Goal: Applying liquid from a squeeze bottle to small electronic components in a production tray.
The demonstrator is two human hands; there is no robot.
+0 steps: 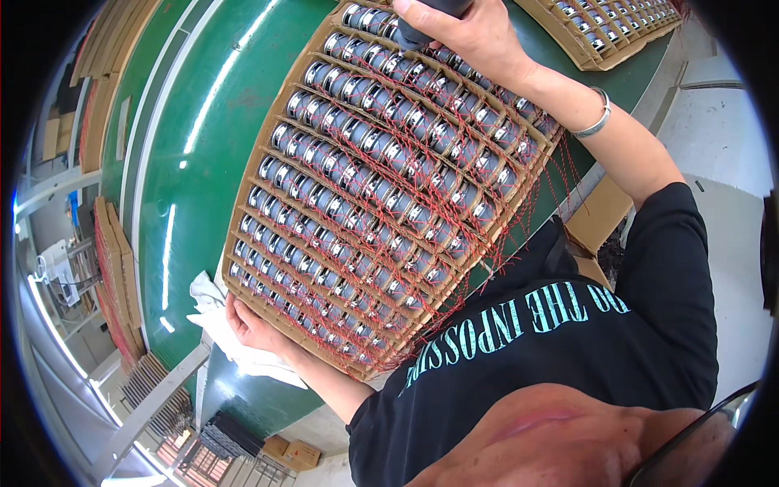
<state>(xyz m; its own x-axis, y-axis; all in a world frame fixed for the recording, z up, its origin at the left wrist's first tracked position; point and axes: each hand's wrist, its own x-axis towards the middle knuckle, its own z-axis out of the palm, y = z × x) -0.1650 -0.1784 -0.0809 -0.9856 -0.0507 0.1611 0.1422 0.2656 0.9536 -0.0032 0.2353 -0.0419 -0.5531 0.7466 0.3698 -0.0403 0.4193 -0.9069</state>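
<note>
A large cardboard divider tray (280, 130) lies tilted across the green table, its cells holding rows of small grey and silver cylindrical parts (329, 170). Thin twisted red wires (422, 166) trail from these parts over the dividers and off the tray's right side. At the tray's far end, my right hand (479, 36) is closed round a dark, rounded cylindrical object (434, 18), partly cut off by the picture's upper edge. My left hand (258, 331) grips the near left corner of the tray, some fingers hidden. Beside it lies a crumpled white cloth (243, 353).
The green table (219, 122) extends to the left of the tray. A second tray of similar parts (604, 61) sits at the far right. An open cardboard box (596, 219) stands close to my right side. Stacked cardboard (109, 268) and small boxes (300, 454) are beyond the table.
</note>
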